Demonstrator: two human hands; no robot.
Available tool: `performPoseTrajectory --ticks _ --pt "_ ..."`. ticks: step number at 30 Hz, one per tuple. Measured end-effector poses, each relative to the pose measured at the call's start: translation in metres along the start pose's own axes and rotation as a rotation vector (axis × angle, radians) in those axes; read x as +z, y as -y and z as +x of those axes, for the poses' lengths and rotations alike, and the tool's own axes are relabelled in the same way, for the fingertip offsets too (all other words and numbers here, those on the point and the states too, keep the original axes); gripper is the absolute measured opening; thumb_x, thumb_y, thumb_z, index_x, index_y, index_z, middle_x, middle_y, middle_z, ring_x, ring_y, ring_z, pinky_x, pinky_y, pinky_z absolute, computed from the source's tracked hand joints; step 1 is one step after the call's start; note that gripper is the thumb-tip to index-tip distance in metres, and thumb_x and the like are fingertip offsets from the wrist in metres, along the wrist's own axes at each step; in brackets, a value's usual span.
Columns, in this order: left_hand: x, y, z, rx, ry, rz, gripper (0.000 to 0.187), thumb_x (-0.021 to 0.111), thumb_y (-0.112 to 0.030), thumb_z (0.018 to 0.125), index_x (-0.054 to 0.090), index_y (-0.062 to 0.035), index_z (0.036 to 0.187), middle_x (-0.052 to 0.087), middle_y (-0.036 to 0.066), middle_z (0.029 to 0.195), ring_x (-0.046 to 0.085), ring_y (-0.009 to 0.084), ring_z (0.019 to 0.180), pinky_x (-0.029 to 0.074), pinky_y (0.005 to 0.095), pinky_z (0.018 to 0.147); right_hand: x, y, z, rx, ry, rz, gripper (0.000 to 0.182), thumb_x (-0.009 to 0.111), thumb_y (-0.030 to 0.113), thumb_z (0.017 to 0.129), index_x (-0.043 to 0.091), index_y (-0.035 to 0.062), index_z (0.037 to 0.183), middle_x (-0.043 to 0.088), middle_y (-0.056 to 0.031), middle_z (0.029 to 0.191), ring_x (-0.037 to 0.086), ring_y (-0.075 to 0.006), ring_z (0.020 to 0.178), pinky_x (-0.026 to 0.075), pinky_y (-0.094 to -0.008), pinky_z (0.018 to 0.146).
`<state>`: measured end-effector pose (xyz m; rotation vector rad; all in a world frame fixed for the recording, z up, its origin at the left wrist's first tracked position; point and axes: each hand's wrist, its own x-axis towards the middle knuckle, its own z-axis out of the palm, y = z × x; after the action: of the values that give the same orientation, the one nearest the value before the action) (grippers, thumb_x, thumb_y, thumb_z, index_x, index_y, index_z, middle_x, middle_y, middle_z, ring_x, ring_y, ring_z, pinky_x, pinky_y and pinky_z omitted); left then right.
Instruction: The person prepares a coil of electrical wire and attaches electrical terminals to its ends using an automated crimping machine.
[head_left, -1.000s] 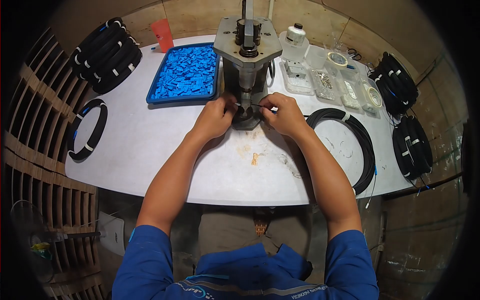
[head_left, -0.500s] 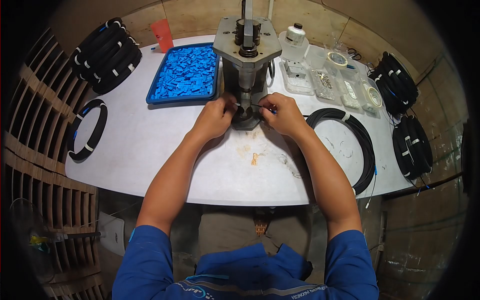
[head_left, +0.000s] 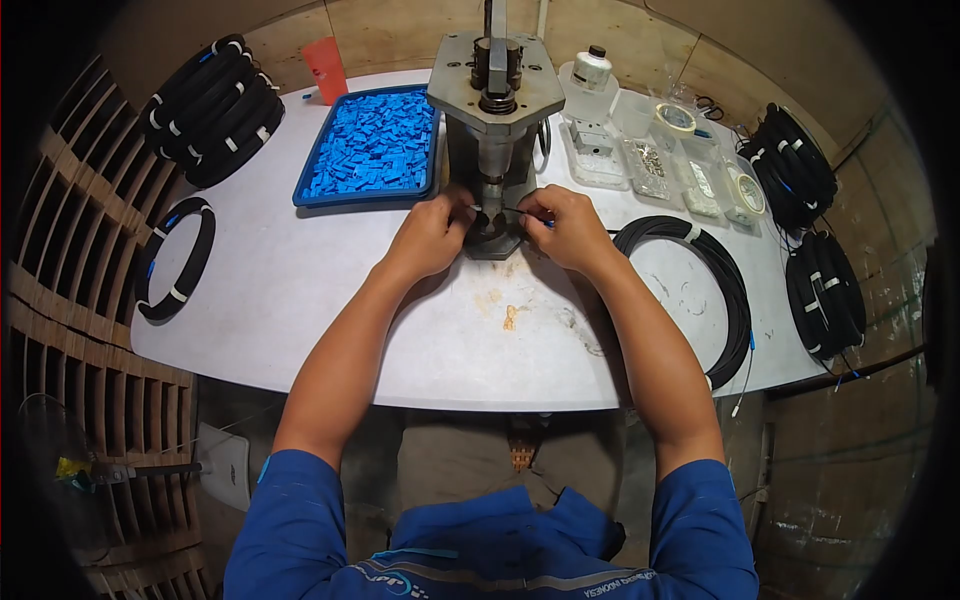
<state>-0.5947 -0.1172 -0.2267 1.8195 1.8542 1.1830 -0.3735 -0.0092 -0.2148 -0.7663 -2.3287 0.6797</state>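
Thin cable (head_left: pixel 515 211) at the base of the hand press (head_left: pixel 494 150), far centre of the counter (head_left: pixel 300 290), pinched by left hand (head_left: pixel 432 234) and right hand (head_left: pixel 567 228), both closed on it.

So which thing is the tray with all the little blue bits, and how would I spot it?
Find the tall grey metal press standing at the middle back of the white table, just beyond the two hands. Right beside it on the left lies the blue tray. It is the only bright blue thing there, heaped with tiny blue pieces, while its neighbours are black cable coils.
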Motion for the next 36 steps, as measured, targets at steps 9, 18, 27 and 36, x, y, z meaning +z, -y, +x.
performPoseTrajectory --ticks 9,18,27,36 --pt "-0.0007 -0.0015 -0.0005 -0.003 0.005 -0.008 0.021 0.061 -0.01 0.096 0.064 -0.0001 0.114 0.075 0.02 0.097 0.074 0.0366 0.094 0.056 0.0428 0.085 -0.0003 0.0003 -0.0005 0.007 0.004 0.015 0.016 0.076 0.007 0.089 0.075 0.0013 0.103 0.073 -0.0145 0.097 0.074 -0.0276 0.087 0.06 -0.0359 0.081" --pt "0.0008 0.0018 0.0002 0.006 0.005 -0.012 0.02 0.061 -0.009 0.096 0.064 0.0004 0.114 0.074 0.02 0.098 0.074 0.0361 0.096 0.055 0.0423 0.085 -0.0009 0.0007 -0.0001 0.02 0.017 0.026 0.015 0.076 0.008 0.088 0.075 0.0014 0.102 0.072 -0.0161 0.097 0.073 -0.0307 0.088 0.058 -0.038 0.08" --pt "0.0 0.0003 0.0002 0.018 0.005 -0.017 0.02 0.062 -0.011 0.097 0.064 0.0012 0.113 0.074 0.021 0.097 0.073 0.0353 0.094 0.055 0.0416 0.084 -0.0006 0.0001 0.0 0.011 0.013 -0.001 0.016 0.077 0.007 0.089 0.076 0.0018 0.104 0.074 -0.0132 0.096 0.074 -0.025 0.087 0.061 -0.0348 0.08" --pt "0.0009 0.0023 0.0009 0.04 -0.007 -0.001 0.019 0.062 -0.011 0.097 0.064 0.0013 0.112 0.073 0.021 0.097 0.073 0.0366 0.093 0.055 0.042 0.084 -0.0009 0.0006 0.0001 0.009 0.013 -0.003 0.016 0.077 0.007 0.089 0.076 0.0018 0.104 0.074 -0.0131 0.096 0.074 -0.0247 0.086 0.06 -0.035 0.08"
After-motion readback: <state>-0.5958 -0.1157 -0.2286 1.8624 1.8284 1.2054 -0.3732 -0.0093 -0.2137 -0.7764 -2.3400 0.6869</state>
